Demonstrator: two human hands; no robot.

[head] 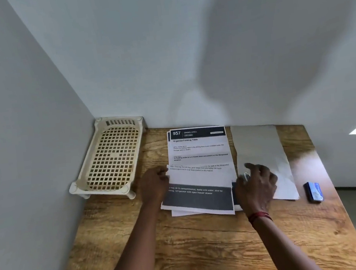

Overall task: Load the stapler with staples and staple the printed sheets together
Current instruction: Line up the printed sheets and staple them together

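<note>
- Wooden table [208, 253] shoved into a white-walled corner, cream basket [111, 158] at back left.
- Top of the printed sheets [200, 165] reads "957 DINING AREA, Organize Folding Table".
- Left hand [154, 184] pinches the stack's left edge; right hand [255, 183] rests loosely curled at its right edge, a small metal bit at the fingers.
- Blue staple box [314, 191] far right.

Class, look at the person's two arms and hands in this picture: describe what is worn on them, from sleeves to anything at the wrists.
Both forearms are bare, with no sleeves in view. The right hand has a red thread band wrapped around its wrist. The left hand shows no band, watch or glove.
</note>
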